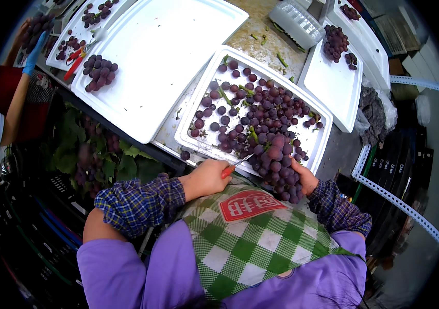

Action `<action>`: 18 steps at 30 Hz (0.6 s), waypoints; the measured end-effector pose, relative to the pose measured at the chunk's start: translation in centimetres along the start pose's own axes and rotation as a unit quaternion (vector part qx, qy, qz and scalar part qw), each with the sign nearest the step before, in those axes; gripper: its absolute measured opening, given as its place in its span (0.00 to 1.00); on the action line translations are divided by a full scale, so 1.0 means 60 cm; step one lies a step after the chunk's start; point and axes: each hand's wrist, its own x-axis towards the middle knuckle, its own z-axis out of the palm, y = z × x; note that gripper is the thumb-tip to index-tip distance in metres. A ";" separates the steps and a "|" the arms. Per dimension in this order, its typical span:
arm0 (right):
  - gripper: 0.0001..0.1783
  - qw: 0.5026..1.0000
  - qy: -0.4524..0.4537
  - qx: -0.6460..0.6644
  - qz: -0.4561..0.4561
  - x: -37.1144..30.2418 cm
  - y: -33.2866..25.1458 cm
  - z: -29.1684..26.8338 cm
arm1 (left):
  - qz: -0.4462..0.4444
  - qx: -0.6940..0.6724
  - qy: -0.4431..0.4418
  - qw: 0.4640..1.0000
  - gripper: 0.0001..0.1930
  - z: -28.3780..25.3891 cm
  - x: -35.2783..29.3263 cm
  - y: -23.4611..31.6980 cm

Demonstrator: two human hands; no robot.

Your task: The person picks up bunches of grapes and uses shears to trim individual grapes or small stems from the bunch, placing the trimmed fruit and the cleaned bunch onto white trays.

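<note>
My left hand (205,180) is closed around orange-handled snips (228,171). Their thin metal tip touches or lies close against a dark purple bunch of grapes (280,172). My right hand (306,177) grips that bunch from its right side, over the near edge of a white foam tray (184,135). Inside the tray lie many loose grapes (266,110), with some green stems among them. The fingers of my right hand are partly hidden behind the bunch. One stray grape (185,155) rests outside the tray, close to my left hand.
A large white foam tray (165,56) at the left bears one bunch (100,72). Red-handled scissors (75,59) lie beside it. At the far left, a co-worker's blue-gloved hand (35,54) is by grapes. Clear plastic boxes (297,23) stand behind; another tray (330,85) is at right.
</note>
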 end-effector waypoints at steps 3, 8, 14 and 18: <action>0.36 1.000 -0.008 0.003 0.004 0.004 -0.003 -0.003 | -0.049 0.016 -0.060 0.997 0.20 -0.035 -0.004 0.046; 0.36 1.000 -0.003 0.008 0.014 0.012 0.002 -0.025 | -0.077 0.019 -0.123 0.989 0.24 -0.066 -0.014 0.107; 0.36 1.000 -0.012 -0.022 -0.009 0.007 0.012 -0.025 | -0.128 0.057 -0.205 0.969 0.26 -0.093 -0.002 0.136; 0.36 0.998 -0.022 -0.041 -0.049 0.005 0.012 -0.007 | -0.133 0.078 -0.214 0.965 0.25 -0.102 0.004 0.140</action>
